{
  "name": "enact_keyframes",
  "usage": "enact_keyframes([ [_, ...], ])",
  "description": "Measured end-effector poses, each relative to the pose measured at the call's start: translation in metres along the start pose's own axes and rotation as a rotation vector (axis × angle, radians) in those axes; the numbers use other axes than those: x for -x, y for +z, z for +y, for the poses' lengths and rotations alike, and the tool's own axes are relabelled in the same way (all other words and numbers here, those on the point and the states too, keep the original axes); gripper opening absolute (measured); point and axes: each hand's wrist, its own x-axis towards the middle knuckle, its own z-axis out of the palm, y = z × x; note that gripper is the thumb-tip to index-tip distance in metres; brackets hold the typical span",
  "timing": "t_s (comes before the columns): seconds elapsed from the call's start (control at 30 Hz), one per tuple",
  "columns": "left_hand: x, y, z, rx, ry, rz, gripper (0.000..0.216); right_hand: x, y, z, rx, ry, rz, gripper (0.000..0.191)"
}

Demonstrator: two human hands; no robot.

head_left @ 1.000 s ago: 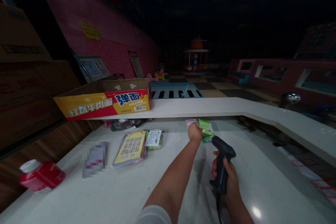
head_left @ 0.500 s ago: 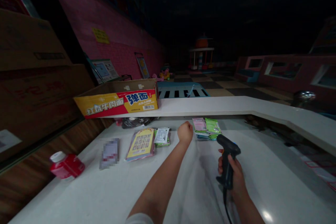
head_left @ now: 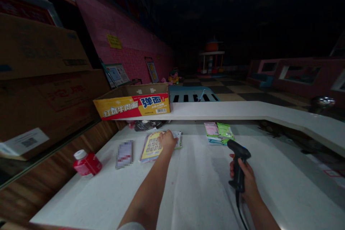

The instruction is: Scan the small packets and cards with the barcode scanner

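Nearest, at five o'clock, the right hand (head_left: 246, 179) is clenched round a black barcode scanner (head_left: 238, 161). At eleven the left hand (head_left: 167, 139) rests curled on a white-green packet (head_left: 178, 141) beside a yellow booklet (head_left: 149, 148); whether it grips cannot be told. Picking up seems the step in hand, which needs fingers under an edge. Pink and green packets (head_left: 219, 132) lie at one, a red bottle (head_left: 87, 163) at nine, and a noodle carton (head_left: 133, 104) farthest, all apart from the hands.

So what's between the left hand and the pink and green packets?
Head view: a white packet by the left hand, then bare counter up to the packets.
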Motion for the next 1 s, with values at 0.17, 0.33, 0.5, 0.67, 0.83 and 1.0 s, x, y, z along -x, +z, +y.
enact_keyframes([
  [0.17,-0.002,0.003,0.004,0.153,0.004,0.051,0.032,-0.001,-0.002,0.003,0.011,0.01,0.01,0.045],
  [0.33,0.02,0.029,-0.01,0.609,0.164,0.035,0.015,-0.001,-0.005,0.004,0.013,0.044,-0.001,0.048],
  [0.5,0.061,0.071,-0.03,1.064,0.212,0.025,0.028,0.002,-0.003,0.004,0.018,0.09,-0.065,0.049],
  [0.67,0.072,0.084,-0.031,1.148,0.242,-0.075,0.028,0.014,0.013,-0.004,0.068,0.254,-0.174,0.047],
  [0.83,0.07,0.086,-0.031,1.114,0.242,-0.066,0.024,0.038,0.036,-0.013,0.222,0.383,-0.315,0.044],
  [1.0,0.071,0.088,-0.031,1.058,0.221,-0.077,0.023,0.063,0.046,-0.019,0.514,0.335,-0.417,0.044],
])
